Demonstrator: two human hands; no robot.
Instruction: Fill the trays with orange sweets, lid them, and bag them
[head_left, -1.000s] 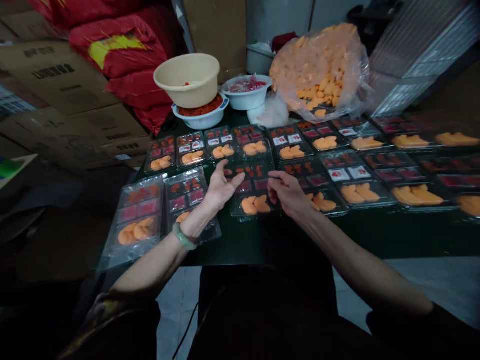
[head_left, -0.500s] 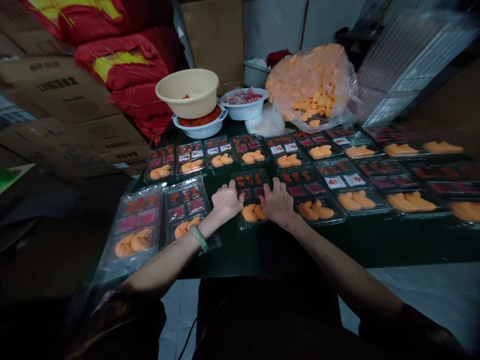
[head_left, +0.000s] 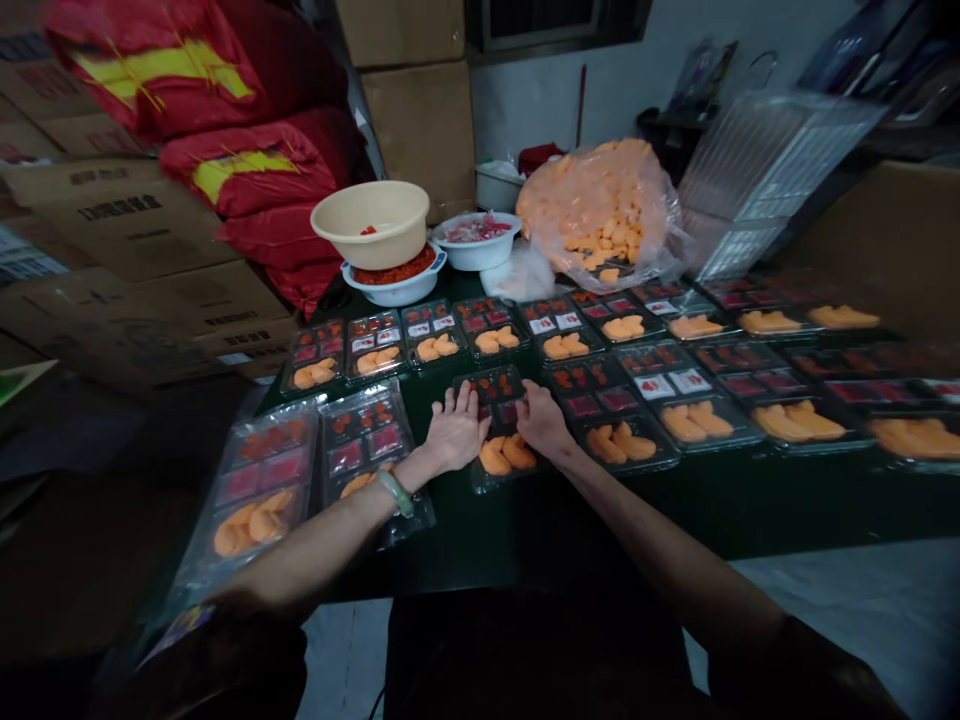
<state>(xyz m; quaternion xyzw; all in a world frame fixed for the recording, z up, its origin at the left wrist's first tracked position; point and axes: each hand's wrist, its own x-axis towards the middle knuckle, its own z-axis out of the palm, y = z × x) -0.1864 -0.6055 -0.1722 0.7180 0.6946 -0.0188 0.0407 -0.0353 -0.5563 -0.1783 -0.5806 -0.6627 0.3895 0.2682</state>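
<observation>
**Both hands flat on 1 tray at the near edge of the table**

The clear tray (head_left: 502,445) lies straight ahead of the person. Its long axis runs away from the body, with orange pieces at its near end and small red pieces at its far end. The left hand (head_left: 459,430) rests on the tray's left long edge and the right hand (head_left: 541,422) on its right long edge. Both are palm down with the fingers stretched out and pointing away. Neither hand is closed around anything, and neither is nearer to the tray than the other. A green bracelet (head_left: 395,492) sits on the left wrist.

The tray stands on a dark green table (head_left: 525,530), in the nearer of 2 rows of like trays. More trays run to its right and behind it. To its left lie 2 bagged trays (head_left: 259,485), the outer one hanging over the table's corner. Behind the tray stands a beige bowl (head_left: 373,220) stacked on a white bowl (head_left: 394,285) of red bits, and beside these another white bowl (head_left: 475,240). Behind the tray and to its right are a plastic bag (head_left: 600,205) of orange pieces and a stack of empty trays (head_left: 757,170). Red sacks (head_left: 247,170) and cardboard boxes (head_left: 127,215) fill the dim room far to the tray's left.
</observation>
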